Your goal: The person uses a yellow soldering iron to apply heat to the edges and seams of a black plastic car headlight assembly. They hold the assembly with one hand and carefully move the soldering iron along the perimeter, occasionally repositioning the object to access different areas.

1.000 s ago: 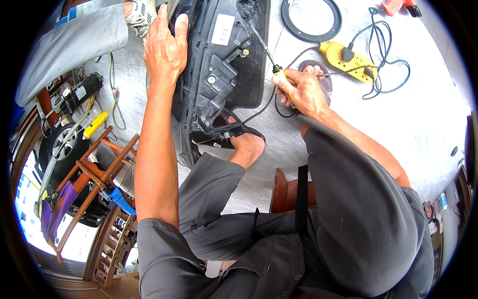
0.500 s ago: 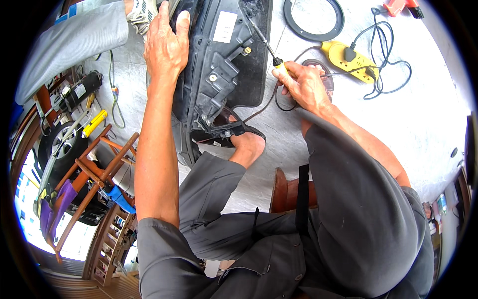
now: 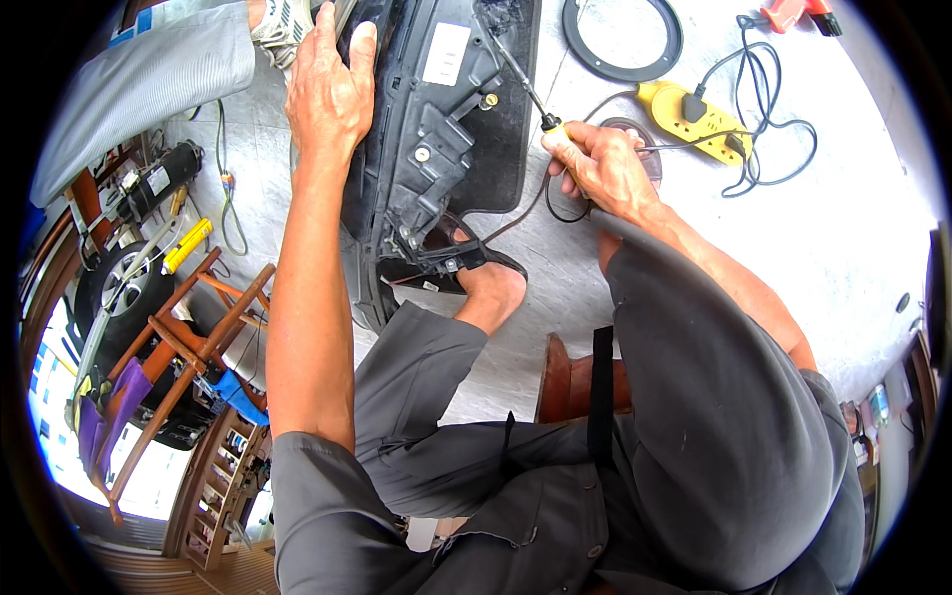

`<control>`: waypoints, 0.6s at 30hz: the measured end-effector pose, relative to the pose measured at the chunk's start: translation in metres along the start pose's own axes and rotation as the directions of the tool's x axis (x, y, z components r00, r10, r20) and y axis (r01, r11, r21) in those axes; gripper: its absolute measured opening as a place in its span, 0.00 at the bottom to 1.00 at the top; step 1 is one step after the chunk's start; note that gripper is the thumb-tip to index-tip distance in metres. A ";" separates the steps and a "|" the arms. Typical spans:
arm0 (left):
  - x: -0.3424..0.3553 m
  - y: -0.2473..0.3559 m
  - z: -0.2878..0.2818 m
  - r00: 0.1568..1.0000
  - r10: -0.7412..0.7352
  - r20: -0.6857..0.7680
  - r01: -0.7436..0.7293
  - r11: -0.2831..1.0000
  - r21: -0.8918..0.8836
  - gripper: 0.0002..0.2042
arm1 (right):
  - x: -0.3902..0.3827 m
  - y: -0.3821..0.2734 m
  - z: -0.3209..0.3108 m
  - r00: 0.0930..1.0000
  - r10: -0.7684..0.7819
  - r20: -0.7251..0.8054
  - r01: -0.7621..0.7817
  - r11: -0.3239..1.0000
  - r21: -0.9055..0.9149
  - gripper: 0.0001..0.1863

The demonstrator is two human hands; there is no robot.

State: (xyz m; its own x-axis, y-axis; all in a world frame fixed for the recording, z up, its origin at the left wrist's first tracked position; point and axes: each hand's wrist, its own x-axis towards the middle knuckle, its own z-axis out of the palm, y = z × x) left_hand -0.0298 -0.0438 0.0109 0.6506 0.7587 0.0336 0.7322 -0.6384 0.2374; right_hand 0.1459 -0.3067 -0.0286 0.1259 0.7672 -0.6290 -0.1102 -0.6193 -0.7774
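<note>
A large black plastic housing (image 3: 421,149), which looks like the back of a car headlight, stands before me with a white label and brass-coloured fittings. My left hand (image 3: 330,99) rests along its left edge, fingers stretched out and pointing away. My right hand (image 3: 607,169) grips a soldering iron (image 3: 531,89) by its yellow handle. The iron's metal shaft slants up and left, and its tip meets the upper right part of the housing. A dark cord loops below that hand.
To the right lie a yellow power strip (image 3: 684,114) with plugged-in black cords, a black ring (image 3: 662,71) and a red tool (image 3: 785,12). On the left are a wheel (image 3: 124,288), a wooden frame (image 3: 188,347) and a black cylinder (image 3: 171,180). Another person's trouser leg (image 3: 149,89) is at upper left.
</note>
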 end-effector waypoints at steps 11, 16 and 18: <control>0.001 0.004 -0.001 1.000 -0.012 0.009 0.012 1.000 -0.007 0.35 | -0.010 -0.007 -0.001 0.987 0.134 0.084 -0.148 0.970 0.190 0.17; 0.000 0.002 -0.001 1.000 -0.014 0.013 0.014 1.000 -0.007 0.35 | -0.018 -0.015 -0.003 0.980 0.173 0.098 -0.192 0.956 0.224 0.16; 0.000 0.002 -0.001 1.000 -0.003 0.012 0.003 1.000 -0.008 0.35 | -0.022 -0.009 -0.002 0.982 0.161 0.099 -0.181 0.952 0.248 0.16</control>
State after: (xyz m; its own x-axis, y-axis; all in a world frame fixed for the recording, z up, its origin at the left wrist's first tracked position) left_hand -0.0288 -0.0446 0.0127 0.6504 0.7593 0.0215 0.7328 -0.6347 0.2451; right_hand 0.1458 -0.3182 -0.0076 0.0079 0.6704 -0.7419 -0.3721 -0.6867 -0.6245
